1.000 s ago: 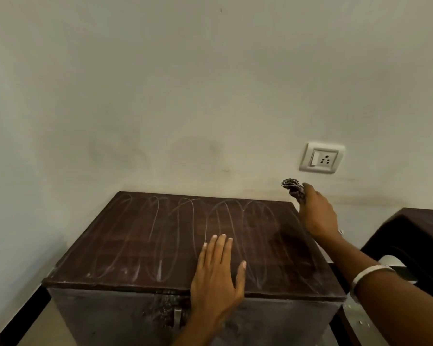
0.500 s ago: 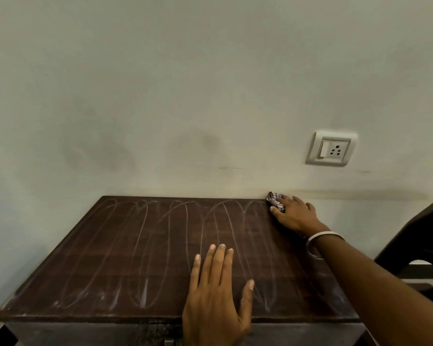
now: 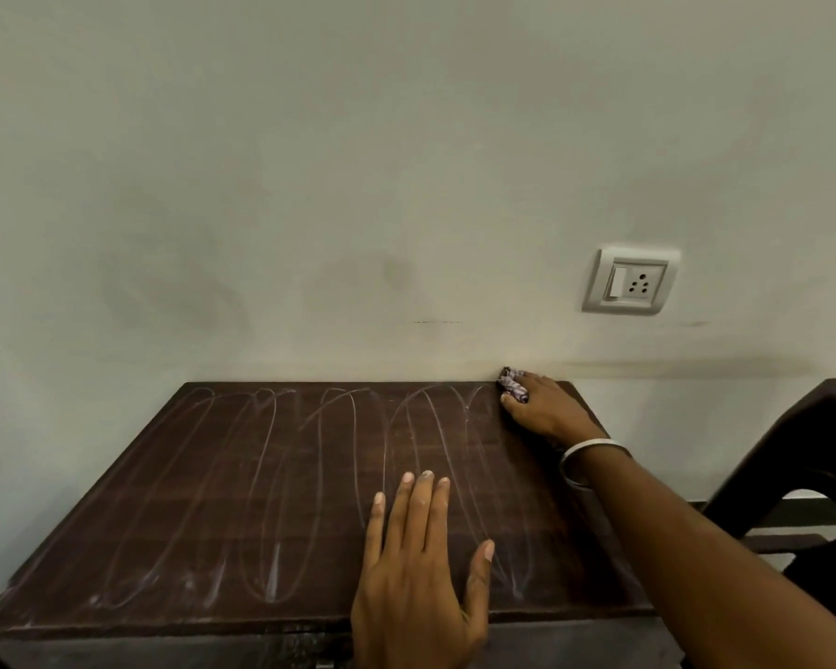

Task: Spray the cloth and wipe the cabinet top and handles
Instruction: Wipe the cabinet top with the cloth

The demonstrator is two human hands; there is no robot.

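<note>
The dark brown cabinet top (image 3: 242, 494) fills the lower half of the view and carries looping pale wipe streaks. My right hand (image 3: 544, 410) presses a small bunched patterned cloth (image 3: 512, 384) onto the top's far right corner, against the wall. A pale bangle sits on that wrist. My left hand (image 3: 421, 572) lies flat with fingers spread on the top near the front edge, holding nothing. The cabinet's front and handles are almost wholly below the frame. No spray bottle is in view.
A white wall socket with a switch (image 3: 629, 279) is on the wall above the right corner. A dark brown chair or stool (image 3: 792, 475) stands just right of the cabinet. The pale wall runs directly behind the cabinet.
My right hand has come down from the air beside the cabinet and set the cloth on the far right corner. The view has tilted closer over the top. My left hand stays flat.
</note>
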